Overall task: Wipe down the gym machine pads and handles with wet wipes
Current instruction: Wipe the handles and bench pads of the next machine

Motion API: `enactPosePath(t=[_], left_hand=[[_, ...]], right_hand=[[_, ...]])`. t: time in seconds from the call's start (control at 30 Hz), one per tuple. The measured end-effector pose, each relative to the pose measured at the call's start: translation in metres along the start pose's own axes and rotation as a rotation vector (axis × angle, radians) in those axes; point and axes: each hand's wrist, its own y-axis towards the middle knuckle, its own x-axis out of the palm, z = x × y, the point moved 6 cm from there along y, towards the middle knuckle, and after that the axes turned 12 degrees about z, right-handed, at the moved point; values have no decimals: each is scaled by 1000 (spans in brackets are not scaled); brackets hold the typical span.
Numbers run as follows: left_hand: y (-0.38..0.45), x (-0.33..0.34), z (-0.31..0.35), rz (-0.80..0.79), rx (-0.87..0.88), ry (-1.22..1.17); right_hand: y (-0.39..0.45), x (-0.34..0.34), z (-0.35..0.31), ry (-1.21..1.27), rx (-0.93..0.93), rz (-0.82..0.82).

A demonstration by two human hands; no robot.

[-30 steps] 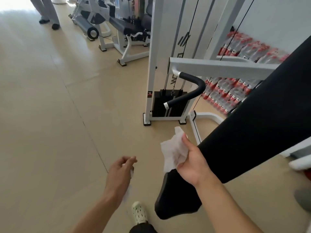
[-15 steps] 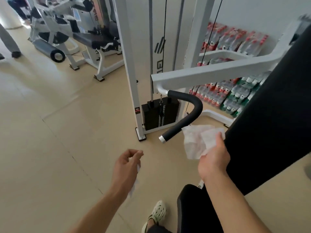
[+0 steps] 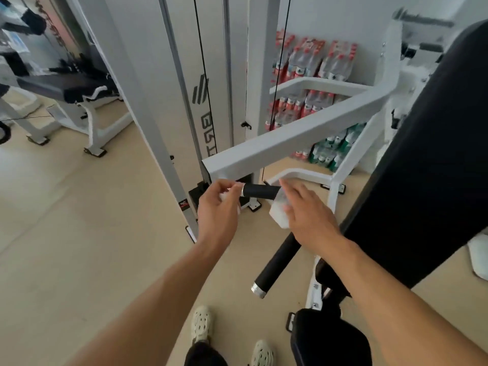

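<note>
Near: lower black handle grip (image 3: 277,262) is untouched, chrome end cap toward the viewer; seat pad (image 3: 330,336) and back pad (image 3: 422,180) at right. Right hand (image 3: 309,215) has fingers extended, wet wipe (image 3: 280,215) pressed against the inner end of the upper handle grip (image 3: 260,192). Left hand (image 3: 219,210) pinches a second wipe (image 3: 232,191) at that grip's capped end. Best practice, as judged: wipe is wrapped fully round the grip, drawn end to end, lower grip next. Far: shrink-wrapped packs of bottled water (image 3: 314,62) are stacked against the wall.

My handle grip (image 3: 260,192): matt black foam, bright metal end cap. Frame arm (image 3: 295,136): smooth white-painted metal. Wipe (image 3: 280,217): soft white cloth.
</note>
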Motion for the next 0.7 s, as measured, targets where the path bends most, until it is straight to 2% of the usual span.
enactPosePath(t=[0.07,0.13,0.27,0.37,0.47,0.53,0.63,0.7], left_hand=[[28,14,6,-41,53,-4],[54,27,16,-78,132,29],[109,48,33,-108,389,231],[146,67,23,-189,509,432],[154,81,12,-286,646,531],[154,81,11,-289,733,510],[154,78,12,-298,766,453],[153,78,12,-312,782,456]], right_hand=[[15,2,-6,-233,-24,-56],[32,6,-16,-358,-74,-55],[67,29,-39,-319,-99,-215],[80,40,-61,-311,-109,-252],[82,43,-69,-344,-101,-224],[80,41,-69,-392,-93,-201],[69,40,-71,-493,-72,-128],[60,28,-63,-500,7,-76]])
